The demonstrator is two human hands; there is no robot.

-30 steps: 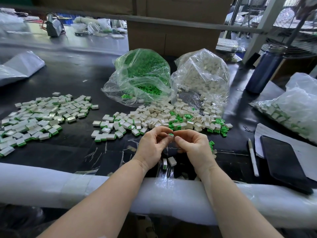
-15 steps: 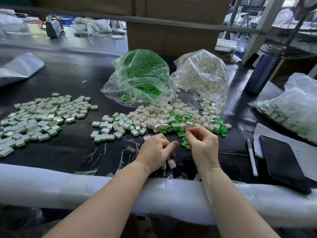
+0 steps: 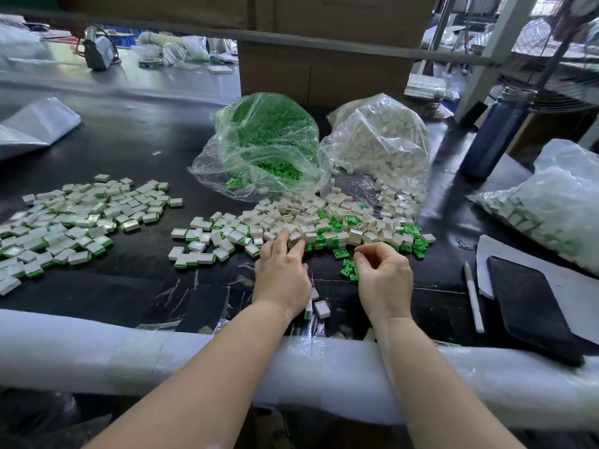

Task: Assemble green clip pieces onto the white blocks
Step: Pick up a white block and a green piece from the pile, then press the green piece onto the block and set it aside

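A heap of loose white blocks [image 3: 327, 215] lies mid-table with green clips [image 3: 349, 270] scattered along its near edge. My left hand [image 3: 280, 273] reaches into the heap and pinches one white block [image 3: 294, 238] between thumb and forefinger. My right hand [image 3: 382, 277] hovers beside the green clips with curled fingers, their tips pinched together as on a small clip that they hide. Behind stand a clear bag of green clips [image 3: 269, 144] and a clear bag of white blocks [image 3: 379, 147]. Assembled pieces [image 3: 74, 222] spread at the left.
Two finished pieces [image 3: 322, 308] lie under my left wrist. A blue bottle [image 3: 492, 137], a bag of assembled pieces [image 3: 557, 202], a black phone [image 3: 531, 306] and a white pen [image 3: 474, 296] sit at the right. White foam padding [image 3: 129, 351] covers the near table edge.
My hands have parted. The left hand dropped its piece near the wrist and reached forward into the white blocks; the right hand drew back from the green clips with curled fingers.
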